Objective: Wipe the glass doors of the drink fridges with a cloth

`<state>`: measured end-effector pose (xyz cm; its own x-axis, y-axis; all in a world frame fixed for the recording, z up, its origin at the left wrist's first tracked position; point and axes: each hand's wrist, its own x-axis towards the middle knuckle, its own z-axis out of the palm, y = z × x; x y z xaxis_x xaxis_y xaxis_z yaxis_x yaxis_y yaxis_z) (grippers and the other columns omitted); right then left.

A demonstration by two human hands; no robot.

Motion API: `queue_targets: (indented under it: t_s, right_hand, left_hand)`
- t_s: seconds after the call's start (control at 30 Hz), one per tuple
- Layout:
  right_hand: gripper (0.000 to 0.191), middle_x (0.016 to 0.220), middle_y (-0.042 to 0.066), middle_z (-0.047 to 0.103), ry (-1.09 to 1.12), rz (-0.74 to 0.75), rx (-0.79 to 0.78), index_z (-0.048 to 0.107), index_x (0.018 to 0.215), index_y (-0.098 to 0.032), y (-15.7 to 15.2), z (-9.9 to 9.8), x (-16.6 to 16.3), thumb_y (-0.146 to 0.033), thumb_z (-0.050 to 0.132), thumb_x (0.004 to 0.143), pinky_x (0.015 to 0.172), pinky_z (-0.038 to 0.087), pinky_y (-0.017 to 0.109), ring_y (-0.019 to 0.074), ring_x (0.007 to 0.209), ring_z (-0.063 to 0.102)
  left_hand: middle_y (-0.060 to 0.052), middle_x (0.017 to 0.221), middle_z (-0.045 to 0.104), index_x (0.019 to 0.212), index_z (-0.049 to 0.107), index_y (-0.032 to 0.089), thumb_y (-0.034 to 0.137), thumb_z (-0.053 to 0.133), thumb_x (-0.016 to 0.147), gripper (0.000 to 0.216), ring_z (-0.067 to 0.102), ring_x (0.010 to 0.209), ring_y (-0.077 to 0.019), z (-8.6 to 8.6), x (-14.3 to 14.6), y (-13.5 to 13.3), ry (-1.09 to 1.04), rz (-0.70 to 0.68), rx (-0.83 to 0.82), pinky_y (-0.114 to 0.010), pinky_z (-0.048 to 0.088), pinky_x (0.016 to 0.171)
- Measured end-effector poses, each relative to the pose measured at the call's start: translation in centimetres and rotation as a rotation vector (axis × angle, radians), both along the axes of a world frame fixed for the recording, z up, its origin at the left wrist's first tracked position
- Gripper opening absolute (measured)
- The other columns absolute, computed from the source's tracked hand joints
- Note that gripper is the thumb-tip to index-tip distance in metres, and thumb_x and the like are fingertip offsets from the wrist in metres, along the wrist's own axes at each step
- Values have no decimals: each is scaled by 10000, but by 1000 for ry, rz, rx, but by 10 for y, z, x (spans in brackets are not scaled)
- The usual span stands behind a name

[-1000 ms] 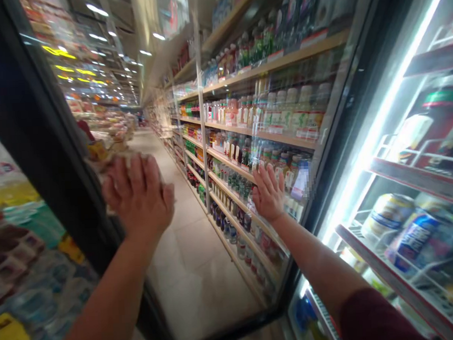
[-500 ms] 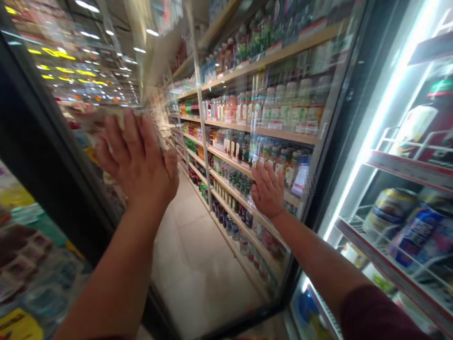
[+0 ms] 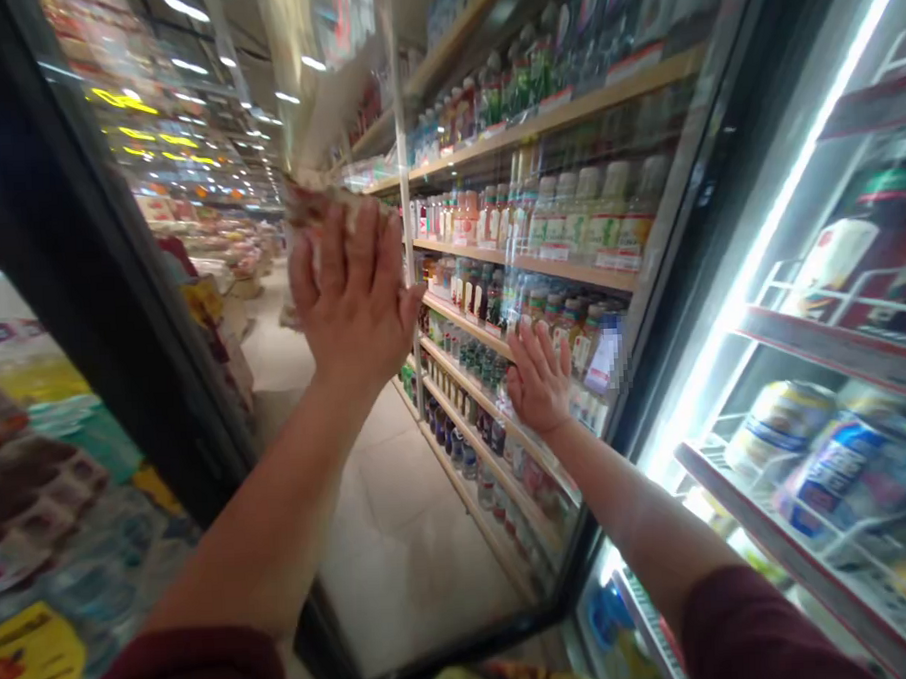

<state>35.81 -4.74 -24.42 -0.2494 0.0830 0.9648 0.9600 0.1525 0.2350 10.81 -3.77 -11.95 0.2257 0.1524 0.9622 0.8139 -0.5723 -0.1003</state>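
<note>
My left hand lies flat with fingers stretched over a crumpled, light and brownish cloth, pressing it to the glass door. Part of the cloth is hidden behind the palm and fingers. Lower and to the right, my right hand is open, its fingers spread and its palm toward the same pane; it holds nothing I can see. A dark frame borders the glass on the left. Shelves of bottles show in the pane, behind and around both hands.
On the right stands a lit cooler with wire shelves holding bottles and cans. A bright light strip runs beside the door. At the left are stacked packaged goods and a yellow sign. Floor tiles show through the glass.
My left hand has moved right across the glass with the cloth, and slightly upward. My right hand stays in nearly the same place. The view has shifted slightly.
</note>
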Motion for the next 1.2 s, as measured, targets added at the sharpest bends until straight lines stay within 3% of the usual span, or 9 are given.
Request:
queue_targets:
  t_s: [0.27, 0.43, 0.5, 0.63, 0.73, 0.8, 1.0, 1.13, 1.2]
  right_hand:
    - [556, 1523, 98, 508, -4, -27, 8, 420, 1532, -198, 1, 0, 1, -260, 442, 980, 1279, 173, 462, 211, 1531, 289]
    - [568, 1511, 110, 520, -8, -13, 22, 402, 1541, -187, 1, 1, 1, -246, 454, 978, 1281, 170, 460, 209, 1530, 291]
    - [566, 1505, 108, 528, -12, -9, 34, 411, 1537, -183, 1, 1, 0, -242, 452, 976, 1284, 166, 458, 208, 1533, 281]
    - [542, 1497, 91, 539, -12, -39, 35, 444, 1519, -203, 0, 1, 0, -255, 431, 980, 1284, 165, 457, 207, 1525, 302]
    - [551, 1509, 88, 528, -5, -50, 18, 436, 1525, -219, -1, -1, 0, -267, 431, 977, 1281, 169, 460, 210, 1516, 323]
    - [563, 1515, 90, 520, -1, -41, 15, 421, 1535, -218, -1, -2, 1, -268, 430, 975, 1279, 173, 464, 213, 1516, 323]
    - [564, 1496, 97, 540, -7, -5, 14, 411, 1538, -202, -3, -1, 2, -249, 429, 976, 1278, 178, 466, 210, 1528, 296]
    - [564, 1509, 90, 527, 14, -9, -7, 418, 1537, -217, -2, -2, 3, -259, 427, 975, 1282, 160, 462, 212, 1524, 304]
    - [574, 1517, 88, 518, 15, -9, -15, 408, 1544, -218, -1, -3, 3, -264, 432, 973, 1284, 153, 460, 213, 1526, 300]
  left_hand:
    - [-19, 1648, 257, 1613, 179, 250, 490, 405, 1024, 675, 156, 1556, -229, -33, 57, 0, 356, -146, 40, -466, 40, 1303]
    - [2, 1654, 246, 1595, 253, 282, 483, 407, 1012, 635, 134, 1561, -231, 18, 32, -1, 203, -96, -9, -494, 39, 1303]
    - [-19, 1660, 227, 1601, 244, 276, 476, 428, 999, 660, 117, 1564, -266, 21, 14, -4, 67, -25, -4, -542, 34, 1295]
    - [-47, 1670, 164, 1621, 154, 257, 473, 484, 978, 755, 54, 1563, -311, -45, 3, -11, -3, 39, 9, -576, -15, 1289]
    - [27, 1615, 323, 1605, 207, 338, 439, 510, 983, 699, 258, 1527, -220, -97, 6, -13, 291, -48, 13, -366, -47, 1316]
    - [71, 1582, 381, 1588, 230, 400, 447, 520, 983, 673, 377, 1473, -192, -96, 1, -14, 360, -74, 6, -313, -20, 1315]
    - [-28, 1669, 190, 1599, 243, 269, 520, 434, 1002, 675, 80, 1562, -327, -20, -39, -14, -44, 28, -36, -617, 16, 1267]
    - [-46, 1670, 169, 1614, 182, 258, 518, 478, 983, 744, 83, 1559, -335, -65, -25, -15, -28, 69, -24, -616, 16, 1273]
    - [-6, 1627, 305, 1607, 193, 333, 494, 511, 976, 724, 270, 1521, -295, -95, -12, -14, 163, -10, -38, -539, 62, 1300]
